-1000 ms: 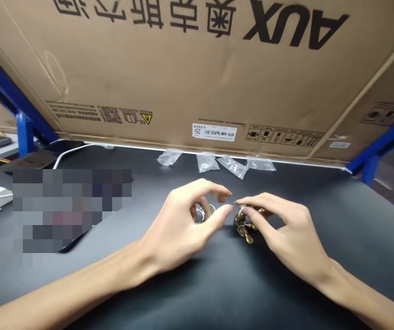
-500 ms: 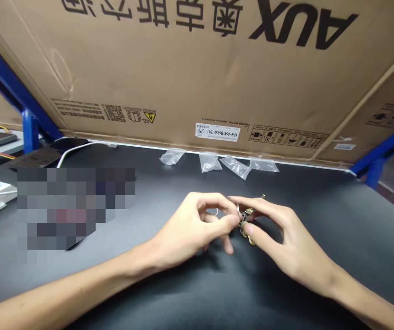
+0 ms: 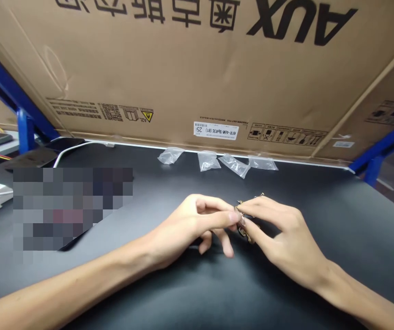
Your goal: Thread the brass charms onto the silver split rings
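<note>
My left hand (image 3: 186, 231) is closed in a pinch, thumb against index finger, with its lower fingers hanging loose. Its tips meet those of my right hand (image 3: 289, 240), whose thumb and fingers also pinch together. Between and beneath the fingertips is a cluster of small gold-coloured metal pieces (image 3: 247, 234), mostly hidden by the right hand. One gold end (image 3: 261, 195) sticks out beyond the right knuckles. What exactly each pinch holds is too small and covered to make out.
Several clear plastic bags (image 3: 208, 161) lie along the back of the black tabletop (image 3: 169, 293). A large cardboard box (image 3: 169, 73) stands behind, between blue metal posts (image 3: 25, 130). On the left are a white cable (image 3: 68, 149), a dark flat object (image 3: 34, 158) and a blurred-out patch.
The right thumb and index finger have drawn together at the left fingertips. A thin pale strand and a silvery bit by the left fingers no longer show. The view has shifted slightly.
</note>
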`<state>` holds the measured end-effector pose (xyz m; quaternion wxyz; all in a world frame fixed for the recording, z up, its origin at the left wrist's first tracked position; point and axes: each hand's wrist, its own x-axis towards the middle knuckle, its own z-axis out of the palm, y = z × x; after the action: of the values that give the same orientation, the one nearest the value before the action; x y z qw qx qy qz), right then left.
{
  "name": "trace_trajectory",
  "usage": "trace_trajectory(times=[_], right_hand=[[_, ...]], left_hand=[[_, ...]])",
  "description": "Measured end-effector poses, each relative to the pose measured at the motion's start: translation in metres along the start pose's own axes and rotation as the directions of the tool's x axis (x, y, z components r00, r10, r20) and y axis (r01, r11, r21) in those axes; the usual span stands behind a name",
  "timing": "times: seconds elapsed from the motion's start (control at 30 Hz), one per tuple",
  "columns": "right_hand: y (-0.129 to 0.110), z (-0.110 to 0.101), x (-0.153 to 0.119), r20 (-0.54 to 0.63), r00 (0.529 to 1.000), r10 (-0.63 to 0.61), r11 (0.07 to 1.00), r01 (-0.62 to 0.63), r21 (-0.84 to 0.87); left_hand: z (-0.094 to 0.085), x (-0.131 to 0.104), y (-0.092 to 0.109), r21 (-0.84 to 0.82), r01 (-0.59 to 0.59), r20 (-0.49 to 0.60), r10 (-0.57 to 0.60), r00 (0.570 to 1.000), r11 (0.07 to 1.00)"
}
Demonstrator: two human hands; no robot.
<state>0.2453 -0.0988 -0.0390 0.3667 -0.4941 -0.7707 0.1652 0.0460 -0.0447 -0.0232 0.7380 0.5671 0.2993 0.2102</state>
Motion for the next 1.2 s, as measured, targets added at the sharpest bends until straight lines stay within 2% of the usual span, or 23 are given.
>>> trace_trajectory(times=[0.17,0.33,0.8,0.87,0.93,1.0,1.07,1.1,1.13,1.2], right_hand=[[0.002,0.001,0.000,-0.058,0.995,-0.080,0.990,0.073,-0.119],[0.002,0.001,-0.001,-0.069,0.990,-0.120,0.976,0.105,-0.190],[0.008,0.002,-0.003,-0.073,0.961,-0.265,0.926,0.233,-0.295],[0.006,0.003,-0.003,-0.052,0.975,-0.215,0.937,0.191,-0.292],[0.001,0.005,-0.003,0.000,0.997,-0.083,0.964,0.080,-0.255],[-0.005,0.005,-0.002,0.079,0.995,0.059,0.986,-0.045,-0.160],[-0.011,0.003,0.000,0.153,0.977,0.151,0.988,-0.147,-0.036],[-0.014,0.002,0.000,0.180,0.968,0.174,0.983,-0.181,0.024],[-0.015,0.000,0.000,0.198,0.961,0.191,0.974,-0.210,0.079],[-0.017,-0.002,0.001,0.234,0.948,0.216,0.950,-0.259,0.174]], left_hand=[[-0.002,0.001,-0.003,-0.068,-0.011,0.040,0.014,0.999,0.998],[-0.003,0.001,-0.005,-0.129,-0.029,0.030,0.033,0.999,0.991],[-0.003,0.002,-0.003,-0.060,0.078,-0.063,-0.082,0.995,0.995],[-0.003,0.002,-0.003,-0.001,0.040,-0.108,-0.040,0.993,0.999],[-0.002,0.002,-0.004,0.117,-0.015,-0.169,0.035,0.985,0.993],[0.001,0.000,-0.006,0.261,-0.064,-0.205,0.120,0.971,0.963],[0.003,-0.003,-0.009,0.453,-0.160,-0.203,0.276,0.940,0.877],[0.004,-0.004,-0.011,0.583,-0.228,-0.174,0.394,0.903,0.780],[0.005,-0.005,-0.012,0.709,-0.297,-0.117,0.522,0.845,0.640],[0.006,-0.006,-0.015,0.878,-0.352,0.044,0.676,0.735,0.325]])
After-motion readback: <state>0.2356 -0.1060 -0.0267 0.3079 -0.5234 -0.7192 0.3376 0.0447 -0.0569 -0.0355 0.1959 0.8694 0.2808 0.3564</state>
